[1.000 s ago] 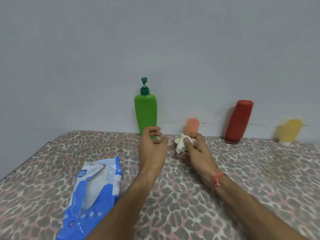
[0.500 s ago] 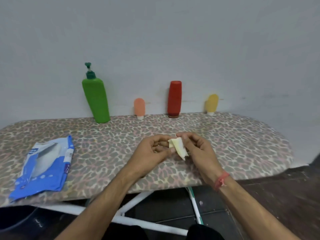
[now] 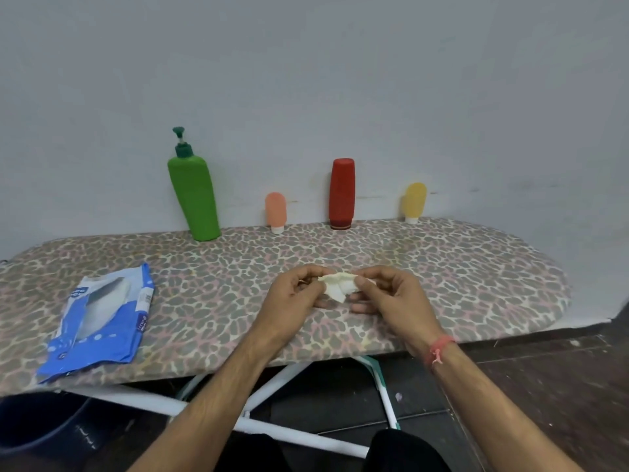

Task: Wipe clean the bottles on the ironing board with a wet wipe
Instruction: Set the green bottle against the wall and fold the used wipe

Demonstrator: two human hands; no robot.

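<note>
Head view: left hand and right hand both pinch the crumpled wet wipe above the ironing board.

A matt, leopard-patterned cloth cover is seen on the ironing board, carried on smooth white metal legs. The four bottles are shown in smooth, matt plastic. A glossy blue plastic film forms the wipe pack. The crumpled wet wipe appears soft and fibrous.
</note>
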